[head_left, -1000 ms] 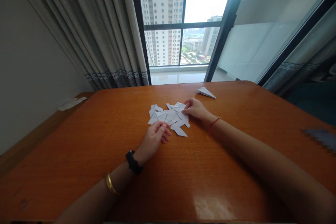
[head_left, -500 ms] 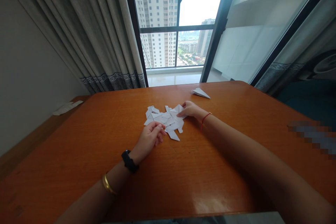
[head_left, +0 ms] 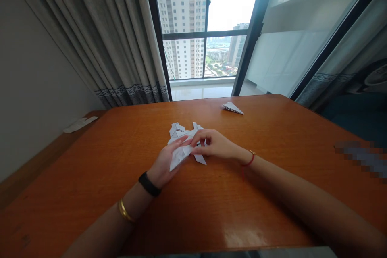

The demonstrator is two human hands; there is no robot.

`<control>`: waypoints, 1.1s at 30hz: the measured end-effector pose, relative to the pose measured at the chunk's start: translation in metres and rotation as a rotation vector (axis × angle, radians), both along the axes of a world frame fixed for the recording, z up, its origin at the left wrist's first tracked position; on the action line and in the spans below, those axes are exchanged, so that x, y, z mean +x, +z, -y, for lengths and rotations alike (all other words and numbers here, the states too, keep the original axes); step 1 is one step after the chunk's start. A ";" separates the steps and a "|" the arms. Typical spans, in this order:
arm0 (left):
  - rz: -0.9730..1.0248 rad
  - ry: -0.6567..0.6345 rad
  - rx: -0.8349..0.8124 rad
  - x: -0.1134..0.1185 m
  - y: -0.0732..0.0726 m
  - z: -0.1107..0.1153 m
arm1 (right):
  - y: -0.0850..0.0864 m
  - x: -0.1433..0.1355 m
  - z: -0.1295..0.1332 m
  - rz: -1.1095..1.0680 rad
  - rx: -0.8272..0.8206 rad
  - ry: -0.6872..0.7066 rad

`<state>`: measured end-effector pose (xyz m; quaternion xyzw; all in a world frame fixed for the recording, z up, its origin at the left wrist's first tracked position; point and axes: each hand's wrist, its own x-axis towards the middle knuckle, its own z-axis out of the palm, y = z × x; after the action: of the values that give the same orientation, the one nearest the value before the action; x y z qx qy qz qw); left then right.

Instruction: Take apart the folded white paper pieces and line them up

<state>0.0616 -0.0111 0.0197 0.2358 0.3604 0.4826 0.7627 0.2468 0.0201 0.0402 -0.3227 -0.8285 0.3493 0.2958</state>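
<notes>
A white folded paper piece (head_left: pixel 180 156), pointed at its near end, lies across the palm of my left hand (head_left: pixel 162 164), whose fingers run along it. With thumb and fingers, my right hand (head_left: pixel 216 144) pinches the far end of the same piece. Just beyond both hands is a heap of white folded paper pieces (head_left: pixel 177 130) on the wooden table (head_left: pixel 121 193). My hands hide part of this heap. One slanted strip (head_left: pixel 200 159) of it sticks out below my right hand.
Towards the far edge rests a pointed stack of folded paper (head_left: pixel 232 108). Flat white papers (head_left: pixel 80 124) lie on a ledge at the left. A grey curtain (head_left: pixel 130 48) and a window stand behind the table; a blurred patch (head_left: pixel 363 159) covers something at the right.
My right hand has moved from the heap's right side nearer to me and left, bringing a paper piece. My left hand has turned palm up beneath that piece.
</notes>
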 end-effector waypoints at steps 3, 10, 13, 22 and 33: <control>0.030 0.092 -0.057 0.000 -0.003 -0.004 | -0.014 0.001 -0.017 0.082 -0.006 -0.384; 0.090 0.155 -0.055 -0.006 0.001 -0.009 | -0.044 -0.004 -0.029 0.288 -0.087 -0.600; 0.011 0.274 -0.054 -0.011 0.001 -0.014 | -0.046 -0.002 -0.032 0.196 -0.180 -0.556; 0.136 0.222 -0.050 -0.010 0.000 -0.018 | -0.001 0.016 -0.036 -0.324 -0.218 -0.563; 0.266 0.164 0.077 -0.003 -0.002 -0.003 | -0.016 -0.033 0.009 -0.432 -0.739 -0.465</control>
<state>0.0583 -0.0085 0.0179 0.1686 0.2556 0.5834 0.7523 0.2140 0.0106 0.0239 -0.5027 -0.4746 0.6039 0.3968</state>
